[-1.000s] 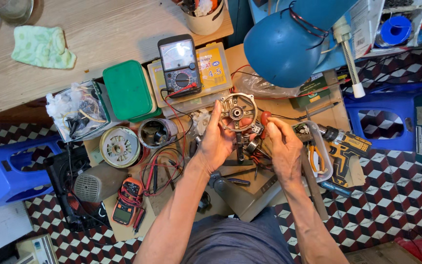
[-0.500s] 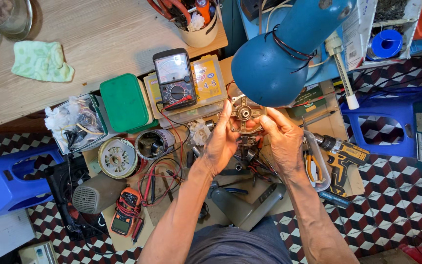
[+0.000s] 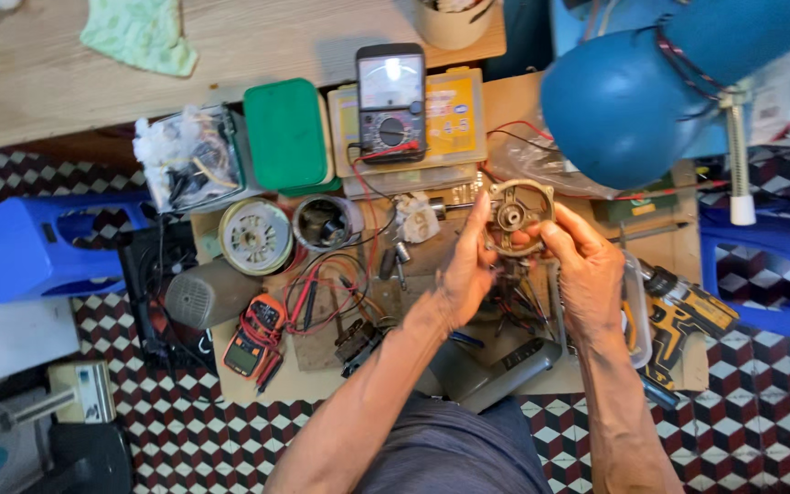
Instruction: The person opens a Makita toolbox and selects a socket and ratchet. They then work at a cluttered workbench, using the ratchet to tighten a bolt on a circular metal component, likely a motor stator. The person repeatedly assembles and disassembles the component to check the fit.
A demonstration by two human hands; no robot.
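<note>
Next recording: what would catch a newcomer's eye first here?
At centre, the left hand and right hand hold a round grey metal motor housing between them above a cluttered workbench. A big blue dome-shaped lamp shade looms upper right, and a black analogue multimeter lies on a yellow case behind.

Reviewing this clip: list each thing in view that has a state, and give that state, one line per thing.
round metal motor housing: lifted off the bench, held between both hands
left hand: gripping the housing's left edge
right hand: gripping the housing's right edge
analog multimeter: lying face up on the yellow case, leads attached
green box: lid shut
orange multimeter: lying flat
cordless drill: lying on its side
</note>
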